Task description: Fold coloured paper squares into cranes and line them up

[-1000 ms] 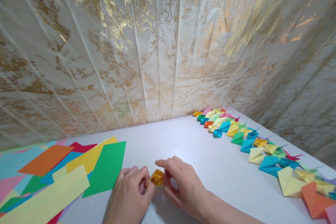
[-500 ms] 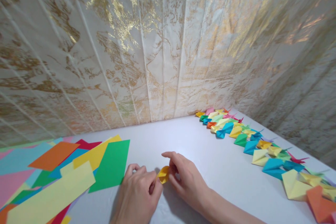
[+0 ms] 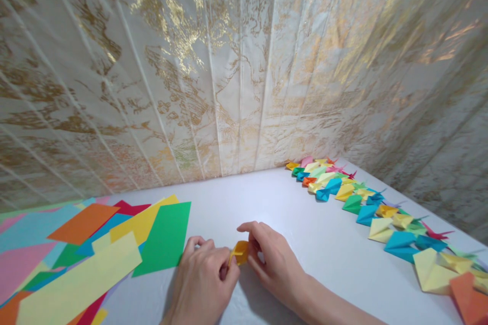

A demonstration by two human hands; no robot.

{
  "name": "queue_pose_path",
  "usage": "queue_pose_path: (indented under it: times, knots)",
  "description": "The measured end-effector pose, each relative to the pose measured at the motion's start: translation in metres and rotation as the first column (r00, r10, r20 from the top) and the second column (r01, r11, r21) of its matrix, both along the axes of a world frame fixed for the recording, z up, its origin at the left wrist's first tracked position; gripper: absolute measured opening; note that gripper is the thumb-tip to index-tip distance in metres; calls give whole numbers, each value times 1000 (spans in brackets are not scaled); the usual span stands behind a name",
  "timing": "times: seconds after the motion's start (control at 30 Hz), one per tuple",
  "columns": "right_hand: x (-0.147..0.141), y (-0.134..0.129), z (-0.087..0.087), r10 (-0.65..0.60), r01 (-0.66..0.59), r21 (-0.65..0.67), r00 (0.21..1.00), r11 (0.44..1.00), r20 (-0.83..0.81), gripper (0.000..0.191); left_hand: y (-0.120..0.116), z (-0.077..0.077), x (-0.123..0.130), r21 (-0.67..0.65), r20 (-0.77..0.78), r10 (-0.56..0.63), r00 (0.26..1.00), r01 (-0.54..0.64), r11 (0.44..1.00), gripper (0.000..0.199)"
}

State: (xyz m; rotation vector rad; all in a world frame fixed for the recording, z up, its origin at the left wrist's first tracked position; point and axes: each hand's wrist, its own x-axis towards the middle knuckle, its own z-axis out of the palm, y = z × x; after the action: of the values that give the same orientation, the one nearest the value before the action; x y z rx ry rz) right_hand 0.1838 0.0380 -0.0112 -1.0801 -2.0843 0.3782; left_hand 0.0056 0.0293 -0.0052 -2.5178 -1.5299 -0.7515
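Note:
A small piece of folded yellow paper (image 3: 240,252) is held between my two hands, just above the white table. My left hand (image 3: 208,271) pinches its left end, thumb against curled fingers. My right hand (image 3: 272,256) grips the right side with the thumb and lower fingers, while its index finger arches out over the top. The fingers hide much of the paper, so its full shape does not show.
Loose coloured paper sheets (image 3: 168,238) overlap on the left, a pale yellow strip (image 3: 80,282) on top. Rows of folded paper cranes (image 3: 368,215) run along the right edge of the white table (image 3: 236,198). A gold-patterned curtain (image 3: 213,86) hangs behind.
The view has shifted slightly, so everything sits a little further right. The folded paper has turned a little between my fingers; both hands keep their hold.

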Motion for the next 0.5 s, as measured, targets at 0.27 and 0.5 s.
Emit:
queue_pose_path:
  times: [0.27,0.5]
  knots:
    - [-2,0,-2,2,-2,-16,1000,1000,0,44,0,-4,-2,-131,8,46,999,-45,990,36]
    - [0,2,-6,-12,13,-39,1000,999,26,45,-1,-7,-4,-186,-10,34,999,-35,982,39]
